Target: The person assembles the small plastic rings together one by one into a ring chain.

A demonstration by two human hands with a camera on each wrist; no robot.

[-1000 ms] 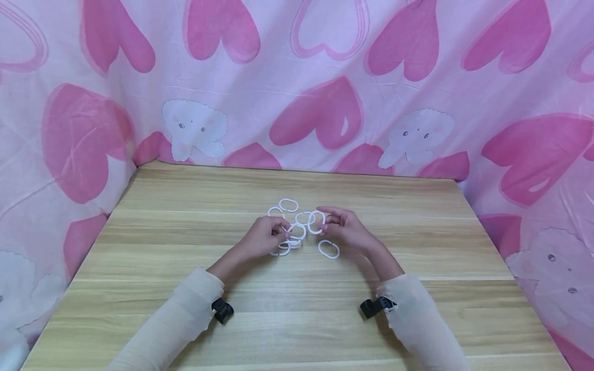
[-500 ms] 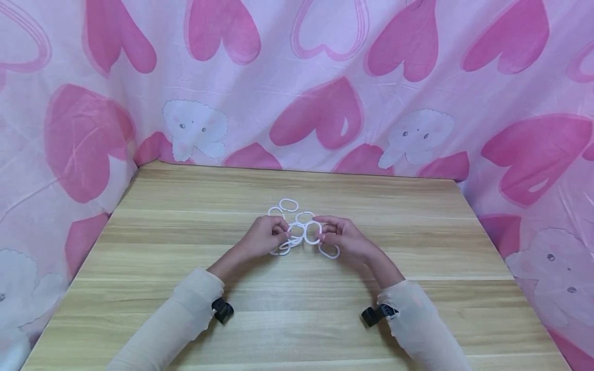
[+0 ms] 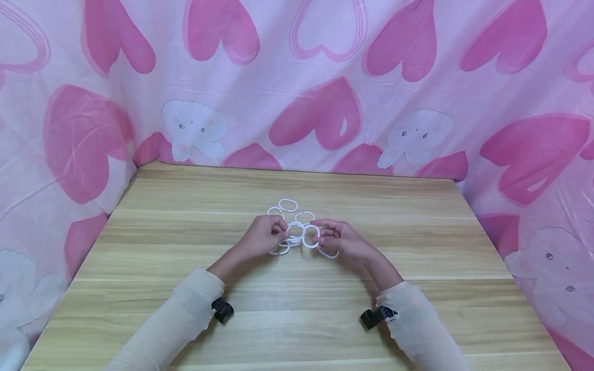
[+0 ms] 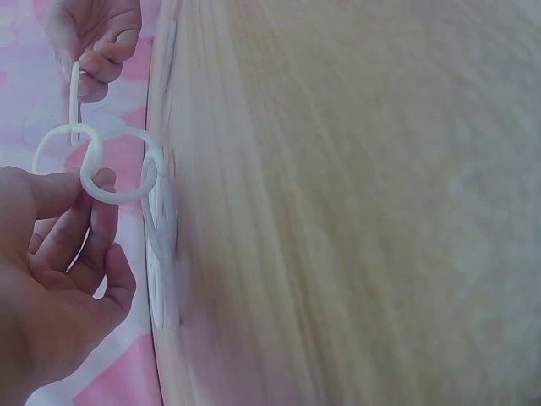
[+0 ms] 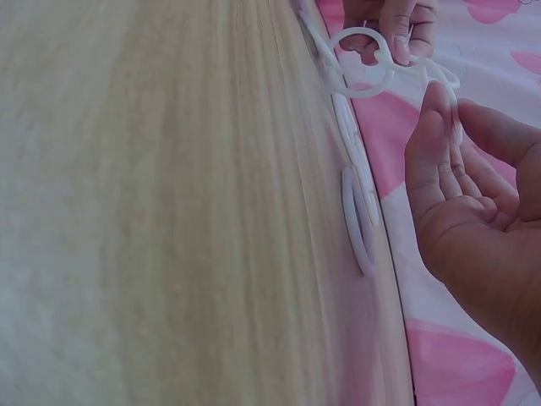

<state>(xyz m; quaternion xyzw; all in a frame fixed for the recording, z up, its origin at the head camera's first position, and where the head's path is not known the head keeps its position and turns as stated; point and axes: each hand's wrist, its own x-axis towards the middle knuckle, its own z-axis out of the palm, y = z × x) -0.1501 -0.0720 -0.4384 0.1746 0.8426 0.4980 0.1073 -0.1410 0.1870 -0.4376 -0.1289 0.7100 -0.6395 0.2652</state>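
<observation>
My left hand (image 3: 262, 238) pinches a white plastic curtain ring between thumb and finger. In the left wrist view, linked curtain rings (image 4: 119, 200) loop through one another at those fingertips, and part of the chain hangs down to the table. Opposite, my right hand (image 3: 342, 239) pinches a single curtain ring (image 3: 311, 247) upright by its outer side. That ring appears edge-on in the left wrist view and overlaps the linked ones in the head view. Beneath the right hand lies a loose curtain ring (image 3: 330, 256), partly covered by the fingers.
More curtain rings lie behind the hands, including a far oval one (image 3: 288, 211) and one (image 3: 304, 213) between the hands. The wood-grain table (image 3: 297, 319) ends at a pink heart-patterned cloth (image 3: 250, 129). Black straps (image 3: 223, 310) sit on both wrists.
My right hand has moved left and slightly toward the body, carrying its ring up to the linked rings. The left hand has stayed nearly still with its grip kept.
</observation>
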